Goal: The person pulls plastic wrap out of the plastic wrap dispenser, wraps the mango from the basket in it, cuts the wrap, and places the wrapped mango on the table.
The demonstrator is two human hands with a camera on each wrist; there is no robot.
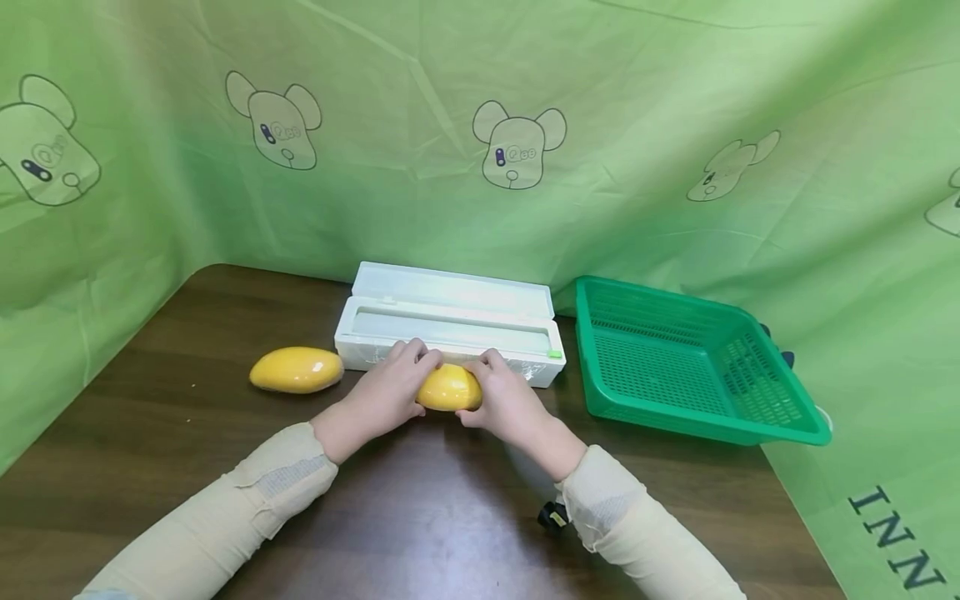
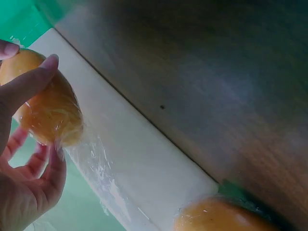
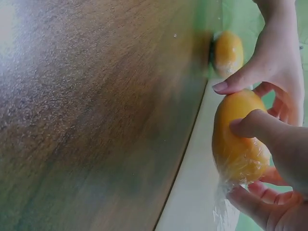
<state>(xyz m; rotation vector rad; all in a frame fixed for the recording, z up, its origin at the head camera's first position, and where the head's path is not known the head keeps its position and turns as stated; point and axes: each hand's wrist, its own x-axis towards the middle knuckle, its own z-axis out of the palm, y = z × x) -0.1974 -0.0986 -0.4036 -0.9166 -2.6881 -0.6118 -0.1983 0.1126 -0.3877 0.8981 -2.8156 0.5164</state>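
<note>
A yellow mango [image 1: 448, 388] is held between both hands, in front of the white cling film dispenser [image 1: 450, 321]. My left hand [image 1: 390, 385] grips its left end. On the right end, my right hand [image 1: 512, 403] has the thumb on the near side and fingers around the far side. Clear cling film [image 3: 240, 166] covers part of the mango, crinkled, with a loose tail hanging from one end in the right wrist view. A second mango [image 1: 296, 370], also glossy with film, lies on the table left of the dispenser.
The dispenser's lid [image 1: 453, 286] stands raised behind its body, and a small light green piece [image 1: 554, 354] sits at its right end. A green plastic basket [image 1: 690, 367] occupies the right side of the dark wooden table [image 1: 420, 517]. Green cloth [image 1: 420, 183] hangs behind.
</note>
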